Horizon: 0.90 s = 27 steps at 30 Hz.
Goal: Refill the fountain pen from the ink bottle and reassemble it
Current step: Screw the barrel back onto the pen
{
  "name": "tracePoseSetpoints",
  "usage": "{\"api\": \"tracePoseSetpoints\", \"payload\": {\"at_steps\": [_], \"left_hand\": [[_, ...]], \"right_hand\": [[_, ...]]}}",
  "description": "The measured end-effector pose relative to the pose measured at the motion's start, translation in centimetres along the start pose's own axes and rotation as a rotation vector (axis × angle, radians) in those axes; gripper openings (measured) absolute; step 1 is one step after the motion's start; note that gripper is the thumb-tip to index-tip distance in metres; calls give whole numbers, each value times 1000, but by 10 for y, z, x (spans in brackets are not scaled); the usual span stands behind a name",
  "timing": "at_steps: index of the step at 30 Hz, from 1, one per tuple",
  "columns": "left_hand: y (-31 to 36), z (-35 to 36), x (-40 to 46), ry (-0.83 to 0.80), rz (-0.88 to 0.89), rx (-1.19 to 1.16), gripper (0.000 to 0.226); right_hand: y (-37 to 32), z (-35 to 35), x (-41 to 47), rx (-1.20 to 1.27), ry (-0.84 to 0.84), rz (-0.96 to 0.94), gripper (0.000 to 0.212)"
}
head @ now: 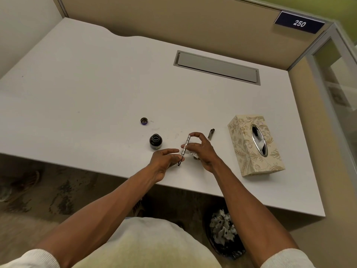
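Observation:
The silver fountain pen body [184,146] is held tilted above the white desk [96,89], nib end pointing down toward me. My left hand [164,161] pinches its lower end near the nib. My right hand [202,149] holds the upper part, thumb and forefinger at the top end, with a crumpled white tissue [194,155] tucked in the palm. The open ink bottle [155,141] stands just left of my hands. Its cap [144,121] lies upturned farther back. The dark pen cap [211,133] lies to the right of my hands.
A floral tissue box [255,146] lies at the right of the desk. A grey cable hatch [217,67] is set into the desk at the back. Under the desk's front edge stands a bin [224,231] with crumpled tissues. Partition walls close off the back and right.

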<state>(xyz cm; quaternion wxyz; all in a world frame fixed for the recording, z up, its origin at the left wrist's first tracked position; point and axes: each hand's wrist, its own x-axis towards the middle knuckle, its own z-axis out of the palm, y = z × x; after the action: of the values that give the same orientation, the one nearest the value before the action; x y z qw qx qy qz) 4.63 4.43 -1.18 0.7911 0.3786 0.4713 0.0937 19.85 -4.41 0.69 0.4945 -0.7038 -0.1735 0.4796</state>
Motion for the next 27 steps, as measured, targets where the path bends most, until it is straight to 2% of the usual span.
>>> {"api": "tracePoseSetpoints", "payload": {"at_steps": [5,11,27], "left_hand": [[0,-2,1,-11,-12,-22,33],[4,-1,-3,-27,-12,-44,32],[3,-5,-1,-3,-30,-56,38]], "right_hand": [[2,1,0,-22,27,7,51],[6,2,-1,25,71,62,48],[4,8,-1,13,4,36,53]]}}
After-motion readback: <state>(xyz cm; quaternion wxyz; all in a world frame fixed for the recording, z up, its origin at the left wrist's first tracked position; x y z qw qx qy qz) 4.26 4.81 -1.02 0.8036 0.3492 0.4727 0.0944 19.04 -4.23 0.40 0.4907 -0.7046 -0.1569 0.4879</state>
